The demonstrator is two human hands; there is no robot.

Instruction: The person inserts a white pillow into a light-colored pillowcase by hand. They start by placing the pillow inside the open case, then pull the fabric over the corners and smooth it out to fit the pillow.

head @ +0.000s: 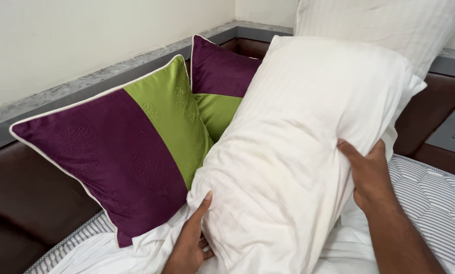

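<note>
Hands both on the big white pillow (308, 147), which stands tilted w/ its top end leaning toward the headboard and its lower end down on the bed. Left hand (191, 242) grips the pillow's lower left edge: thumb up against the fabric, other fingers curled under & mostly hidden, so it's closed on the pillow. Right hand (370, 175) clasps the right side approx halfway up, fingers wrapped round the edge and pressing a dent into the stuffing, thumb side toward the camera. Pillow cover is white w/ faint woven stripes, a bit creased near the bottom.

Just left of the pillow, touching it, a purple-and-green cushion (121, 152) w/ white piping leans against the brown headboard (24, 203). Behind it a second purple-and-green cushion (220, 81), partly covered by the first one & by the pillow. Another white pillow (384, 25) sits at the top right, behind the held one, upper part cut off by the frame.

Under everything: rumpled white sheet (105, 253) at bottom left, and a grey-striped quilted mattress (435, 203) showing bare on the right. Grey ledge (85, 83) runs along the top of the headboard, pale wall (85, 35) above it. Headboard continues round the right corner, dark brown
</note>
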